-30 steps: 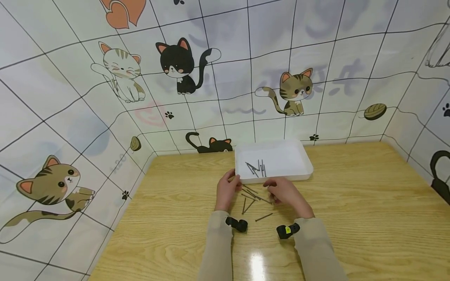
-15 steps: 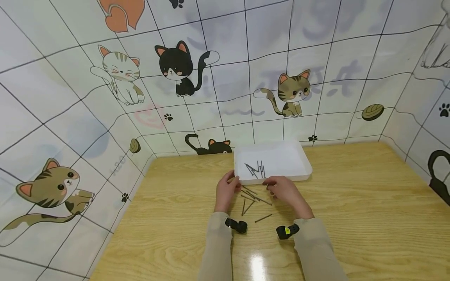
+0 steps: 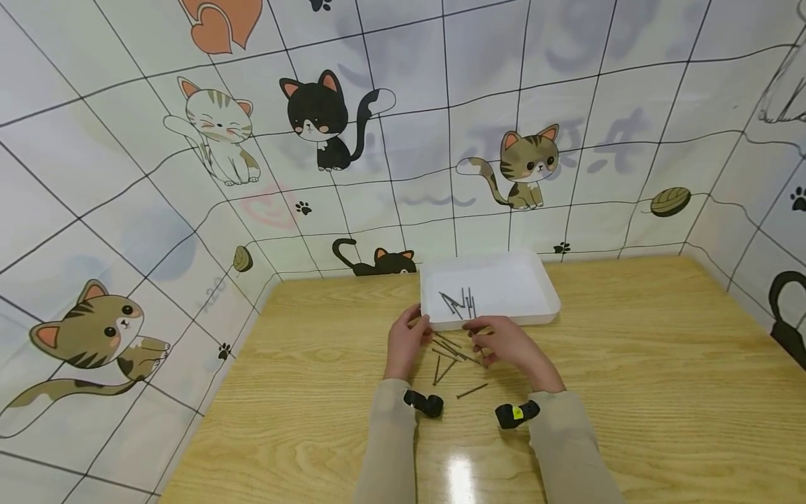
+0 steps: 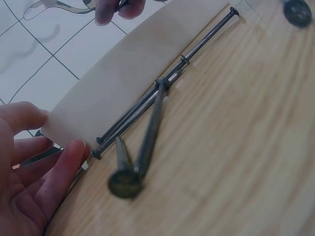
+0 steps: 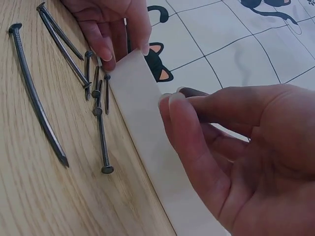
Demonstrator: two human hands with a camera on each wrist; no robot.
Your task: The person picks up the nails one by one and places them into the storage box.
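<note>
A shallow white tray lies at the back of the table, with several dark nails in its left part. At the tray's near left corner, my left hand grips the wall between thumb and fingers. Over the near rim, my right hand has thumb and forefinger pinched together; a bit of a dark nail shows at these fingertips in the left wrist view. Several more nails lie loose on the table between the hands, some crossing each other close along the tray's near wall.
The wooden table meets a wall covered with cat drawings right behind the tray. One nail lies apart, nearer to the wrists. Each wrist wears a small black camera.
My right hand has shifted slightly left along the tray's near rim, its fingertips now at the rim. My left hand stays on the corner, and the nails in the tray look the same.
</note>
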